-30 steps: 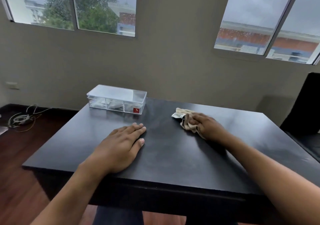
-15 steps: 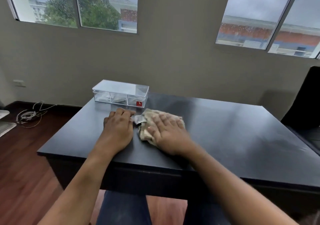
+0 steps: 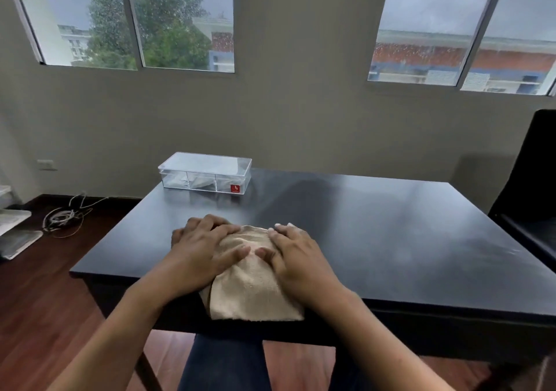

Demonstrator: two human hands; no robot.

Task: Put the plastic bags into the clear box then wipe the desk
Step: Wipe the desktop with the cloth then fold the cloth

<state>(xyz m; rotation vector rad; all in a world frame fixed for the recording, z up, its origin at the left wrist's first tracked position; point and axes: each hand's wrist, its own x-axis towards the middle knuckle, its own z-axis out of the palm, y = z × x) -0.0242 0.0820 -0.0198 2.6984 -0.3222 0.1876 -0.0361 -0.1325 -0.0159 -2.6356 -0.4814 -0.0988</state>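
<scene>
Wiping is in hand: left hand (image 3: pixel 204 249) and right hand (image 3: pixel 296 255) press flat, side by side, on the cloth (image 3: pixel 252 288), which next needs sweeping across the desk (image 3: pixel 391 240).

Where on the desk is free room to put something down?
The desk is bare right of the right hand, up to the chair. Crowded: the beige cloth under both hands, left hand, and the clear box at the far left.

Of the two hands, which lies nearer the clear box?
The left hand: it presses the cloth's left side, closer to the clear box at the desk's far left. The right hand lies farther right.
</scene>
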